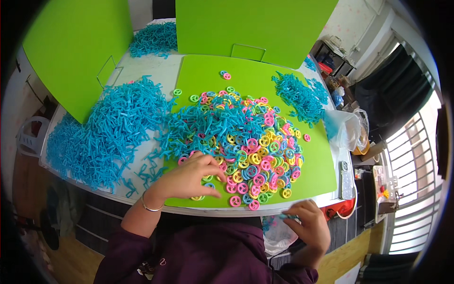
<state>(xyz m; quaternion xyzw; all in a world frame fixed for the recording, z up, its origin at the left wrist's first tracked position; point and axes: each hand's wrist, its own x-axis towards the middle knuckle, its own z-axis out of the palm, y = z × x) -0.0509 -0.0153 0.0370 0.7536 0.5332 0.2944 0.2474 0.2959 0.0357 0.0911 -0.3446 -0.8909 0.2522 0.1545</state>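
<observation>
My left hand reaches in over the near left edge of the pile of plastic wheels, thumb and fingers apart, with nothing visible between them. The wheels are small, spoked rings in pink, yellow, blue and green. Across the far left part of that pile lies a heap of blue plastic pieces, thin and branched. My right hand is off the table's front edge, above a clear plastic bag. Its fingers pinch a small blue plastic piece, mostly hidden by the fingers.
Under the wheels lies a green board on a white table. A large heap of blue pieces covers the table's left; a smaller one is at the right. Upright green panels stand behind. A transparent bag hangs by the right edge.
</observation>
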